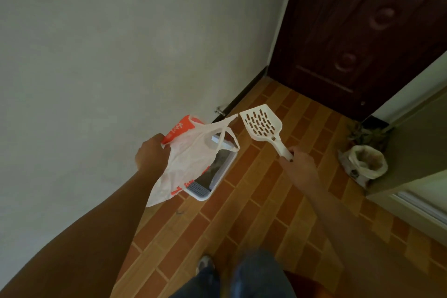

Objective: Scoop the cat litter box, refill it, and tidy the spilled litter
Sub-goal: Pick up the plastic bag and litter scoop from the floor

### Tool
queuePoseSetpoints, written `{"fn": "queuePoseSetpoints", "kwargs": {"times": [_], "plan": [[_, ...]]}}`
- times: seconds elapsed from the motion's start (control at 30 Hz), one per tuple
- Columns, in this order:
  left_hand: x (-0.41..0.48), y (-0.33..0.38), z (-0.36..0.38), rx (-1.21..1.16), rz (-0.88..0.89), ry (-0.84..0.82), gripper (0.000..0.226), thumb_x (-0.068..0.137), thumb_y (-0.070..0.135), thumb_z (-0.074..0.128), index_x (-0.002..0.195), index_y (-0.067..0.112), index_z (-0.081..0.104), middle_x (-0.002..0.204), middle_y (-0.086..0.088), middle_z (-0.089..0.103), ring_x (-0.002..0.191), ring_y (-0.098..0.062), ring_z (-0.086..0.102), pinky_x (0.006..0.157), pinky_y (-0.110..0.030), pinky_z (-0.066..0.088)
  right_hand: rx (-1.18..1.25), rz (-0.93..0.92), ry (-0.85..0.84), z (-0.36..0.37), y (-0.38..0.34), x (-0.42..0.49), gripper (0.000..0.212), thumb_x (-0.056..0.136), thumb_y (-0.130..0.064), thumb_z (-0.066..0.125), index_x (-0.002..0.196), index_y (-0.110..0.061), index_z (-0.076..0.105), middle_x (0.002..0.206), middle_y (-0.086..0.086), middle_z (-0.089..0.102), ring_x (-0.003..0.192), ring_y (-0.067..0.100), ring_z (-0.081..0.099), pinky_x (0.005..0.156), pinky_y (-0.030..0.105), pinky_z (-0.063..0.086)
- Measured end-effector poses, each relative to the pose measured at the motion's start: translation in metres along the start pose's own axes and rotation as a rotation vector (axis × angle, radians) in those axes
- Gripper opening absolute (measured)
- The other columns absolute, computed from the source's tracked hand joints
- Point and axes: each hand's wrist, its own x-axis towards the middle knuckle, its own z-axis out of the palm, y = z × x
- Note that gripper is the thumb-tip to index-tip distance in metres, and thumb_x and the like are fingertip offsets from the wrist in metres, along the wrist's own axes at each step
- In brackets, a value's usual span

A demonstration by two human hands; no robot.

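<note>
Legs (261, 276) face the litter box (202, 197) beneath the left hand (151, 152) clutching a plastic bag (188, 159), right hand (300, 164) gripping the scoop (262, 123): scooping seems next, needing a crouch.

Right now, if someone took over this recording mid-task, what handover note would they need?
Left hand grips a white-and-orange plastic bag, hanging limp in front of the litter box on the floor by the wall.
Right hand holds the slotted scoop by its handle, empty.
An open sack stands near the door; contents unclear.
Nothing looks scooped yet. Left: scoop, refill, tidy spills.
</note>
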Motion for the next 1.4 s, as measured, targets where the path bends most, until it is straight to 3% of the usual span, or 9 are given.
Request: {"fn": "queuePoseSetpoints", "kwargs": {"times": [0.1, 0.27, 0.63, 0.8, 0.97, 1.1, 1.23, 1.4], "plan": [[0.017, 0.024, 0.009, -0.021, -0.015, 0.020, 0.023, 0.095, 0.022, 0.045, 0.107, 0.012, 0.063, 0.097, -0.010, 0.067, 0.088, -0.029, 0.063, 0.078, -0.037, 0.050, -0.011, -0.034, -0.023, -0.010, -0.004, 0.044, 0.032, 0.091, -0.020, 0.056, 0.120, -0.007, 0.051, 0.102, 0.006, 0.059, 0.080, 0.015, 0.058, 0.065, 0.023, 0.047], [0.037, 0.061, 0.034, -0.043, -0.125, 0.079, 0.023, 0.093, 0.018, 0.048, 0.110, 0.011, 0.062, 0.101, -0.011, 0.067, 0.089, -0.029, 0.062, 0.076, -0.037, 0.049, -0.042, -0.157, -0.086, -0.030, -0.008, 0.130, 0.027, 0.091, -0.021, 0.057, 0.115, -0.011, 0.052, 0.094, 0.001, 0.057, 0.071, 0.010, 0.056, 0.053, 0.017, 0.039], [0.014, 0.137, 0.078, -0.066, -0.554, 0.338, 0.017, 0.090, 0.015, 0.049, 0.101, 0.010, 0.061, 0.094, -0.013, 0.065, 0.087, -0.033, 0.059, 0.068, -0.033, 0.042, -0.195, -0.520, -0.433, -0.069, -0.021, 0.291, 0.022, 0.088, -0.019, 0.059, 0.107, -0.011, 0.051, 0.098, 0.005, 0.058, 0.070, 0.013, 0.059, 0.053, 0.021, 0.045], [-0.018, 0.140, 0.089, -0.081, -0.724, 0.392, 0.013, 0.089, 0.014, 0.048, 0.095, 0.010, 0.059, 0.084, -0.009, 0.062, 0.074, -0.029, 0.055, 0.065, -0.033, 0.043, -0.235, -0.656, -0.544, -0.050, -0.039, 0.314, 0.020, 0.088, -0.017, 0.058, 0.105, -0.009, 0.052, 0.097, 0.007, 0.057, 0.074, 0.017, 0.057, 0.056, 0.024, 0.045], [-0.043, 0.138, 0.111, -0.091, -0.866, 0.397, 0.022, 0.089, 0.012, 0.046, 0.106, 0.013, 0.059, 0.094, -0.008, 0.065, 0.082, -0.030, 0.060, 0.069, -0.034, 0.046, -0.279, -0.716, -0.659, -0.024, -0.050, 0.313, 0.020, 0.090, -0.017, 0.055, 0.106, -0.008, 0.050, 0.097, 0.010, 0.057, 0.078, 0.023, 0.058, 0.054, 0.025, 0.042], [-0.049, 0.129, 0.131, -0.127, -0.934, 0.394, 0.017, 0.089, 0.010, 0.045, 0.098, 0.015, 0.059, 0.084, -0.004, 0.062, 0.075, -0.025, 0.057, 0.070, -0.035, 0.048, -0.292, -0.718, -0.702, -0.002, -0.050, 0.311, 0.024, 0.089, -0.018, 0.057, 0.109, -0.007, 0.049, 0.101, 0.011, 0.056, 0.083, 0.026, 0.060, 0.069, 0.041, 0.054], [-0.047, 0.113, 0.144, -0.131, -0.970, 0.372, 0.012, 0.089, 0.010, 0.047, 0.093, 0.015, 0.057, 0.080, -0.003, 0.061, 0.073, -0.026, 0.061, 0.070, -0.037, 0.054, -0.328, -0.717, -0.724, 0.020, -0.046, 0.310, 0.023, 0.089, -0.017, 0.057, 0.109, -0.007, 0.049, 0.099, 0.007, 0.054, 0.081, 0.021, 0.058, 0.066, 0.034, 0.051], [-0.046, 0.089, 0.170, -0.198, -0.974, 0.399, 0.019, 0.089, 0.009, 0.046, 0.102, 0.015, 0.059, 0.087, -0.002, 0.064, 0.075, -0.023, 0.060, 0.068, -0.035, 0.051, -0.359, -0.692, -0.733, 0.060, -0.038, 0.316, 0.022, 0.089, -0.017, 0.056, 0.107, -0.007, 0.048, 0.098, 0.010, 0.057, 0.080, 0.023, 0.059, 0.067, 0.037, 0.052]]}}
